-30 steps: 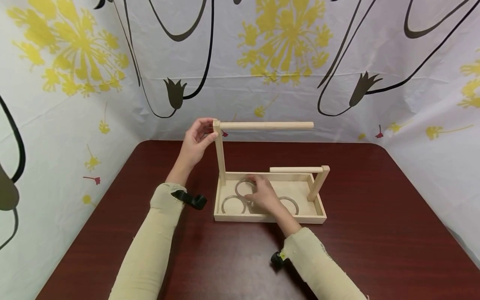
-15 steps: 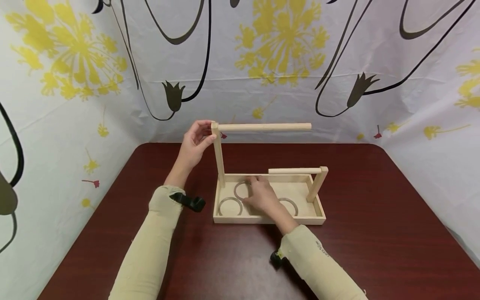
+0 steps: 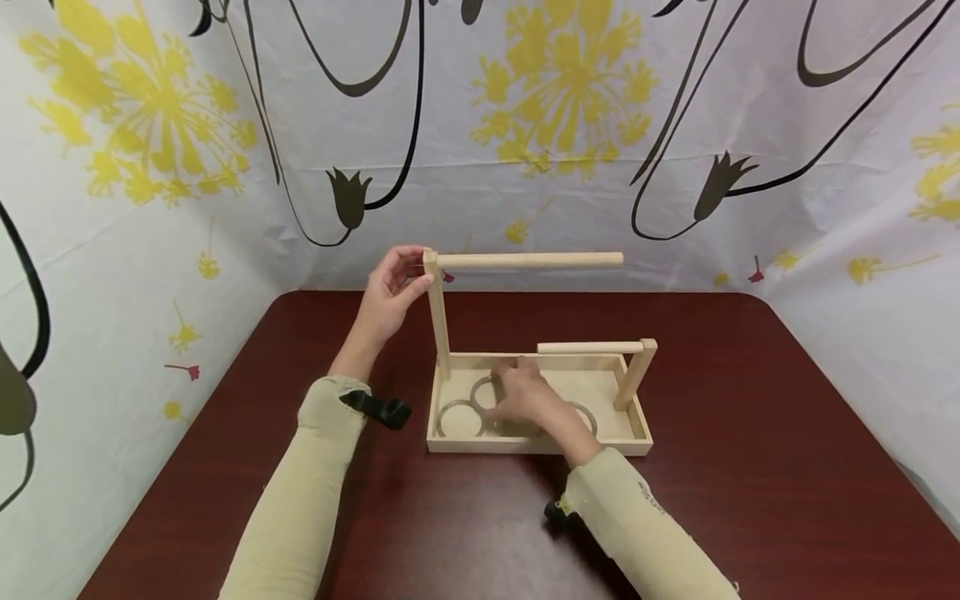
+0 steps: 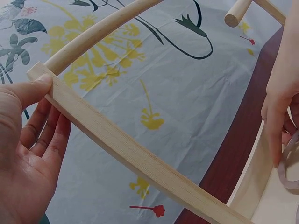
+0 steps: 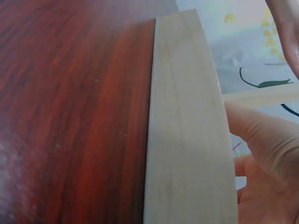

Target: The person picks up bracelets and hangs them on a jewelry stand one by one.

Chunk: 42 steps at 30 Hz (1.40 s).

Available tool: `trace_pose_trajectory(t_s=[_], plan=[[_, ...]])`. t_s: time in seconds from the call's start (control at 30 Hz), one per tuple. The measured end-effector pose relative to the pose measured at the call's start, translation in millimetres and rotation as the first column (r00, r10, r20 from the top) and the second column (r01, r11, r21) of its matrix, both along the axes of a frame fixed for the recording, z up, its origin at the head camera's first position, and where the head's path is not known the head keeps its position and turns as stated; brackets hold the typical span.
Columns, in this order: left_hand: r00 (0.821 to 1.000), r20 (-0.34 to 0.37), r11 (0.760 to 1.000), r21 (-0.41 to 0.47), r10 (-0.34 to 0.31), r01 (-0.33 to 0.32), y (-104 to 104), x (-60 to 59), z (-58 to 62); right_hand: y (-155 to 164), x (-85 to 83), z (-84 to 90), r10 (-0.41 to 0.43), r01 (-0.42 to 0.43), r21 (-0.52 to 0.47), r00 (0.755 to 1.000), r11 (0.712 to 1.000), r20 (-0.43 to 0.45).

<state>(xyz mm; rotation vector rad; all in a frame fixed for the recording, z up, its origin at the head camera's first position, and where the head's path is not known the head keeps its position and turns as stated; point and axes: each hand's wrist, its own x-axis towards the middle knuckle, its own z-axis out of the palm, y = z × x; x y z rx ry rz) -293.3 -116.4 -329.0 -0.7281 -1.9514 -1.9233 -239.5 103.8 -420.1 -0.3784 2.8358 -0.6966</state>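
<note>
My left hand (image 3: pixel 386 292) pinches the top of the tall wooden post (image 4: pixel 126 144) between thumb and fingers, where a long dowel (image 3: pixel 528 260) joins it. The post stands at the left end of a shallow wooden tray (image 3: pixel 487 447). My right hand (image 3: pixel 525 396) reaches down inside the tray, fingers spread and pointing down. One translucent ring (image 3: pixel 477 392) lies partly behind its fingers, another ring (image 3: pixel 459 418) to its left, and a third ring (image 3: pixel 588 417) behind the wrist. In the left wrist view a fingertip meets a ring's edge (image 4: pixel 282 179); I cannot tell whether the hand grips it.
A shorter post (image 3: pixel 636 375) with a short dowel (image 3: pixel 588 347) rises at the tray's right end. The tray rests on a dark red-brown table (image 3: pixel 750 467). A flower-printed cloth (image 3: pixel 570 208) hangs behind and at both sides.
The left ring has slid slightly left within the tray. My right hand has shifted a little over the rings and covers more of them. My left hand keeps its hold on the post.
</note>
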Motion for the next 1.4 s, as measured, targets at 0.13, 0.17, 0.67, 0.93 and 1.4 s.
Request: trace_pose_trajectory(t_s=[0.13, 0.17, 0.67, 0.93, 1.4], plan=[[1.0, -0.002, 1.0, -0.007, -0.011, 0.011, 0.7, 1.0, -2.3, 3.0, 1.4, -2.0, 0.027, -0.027, -0.006, 1.0, 1.0, -0.012], [1.0, -0.002, 1.0, -0.007, -0.013, 0.013, 1.0, 1.6, -2.6, 3.1, 2.6, -2.8, 0.026, -0.027, -0.028, 0.999, 0.999, -0.021], [1.0, 0.006, 1.0, -0.011, -0.004, 0.004, 0.0, 2.4, -2.4, 1.3, 15.1, 1.3, 0.026, -0.091, -0.339, 0.981, 0.936, -0.191], [1.0, 0.01, 1.0, -0.027, 0.009, -0.009, 0.0, 2.6, -1.3, 0.1, 18.4, 9.8, 0.046, -0.153, -0.417, 0.965, 0.896, -0.257], [1.0, 0.005, 1.0, -0.024, 0.01, -0.01, -1.7, 1.8, -0.9, -2.7, 29.5, 27.7, 0.057, -0.218, -0.582, 0.958, 0.783, -0.282]])
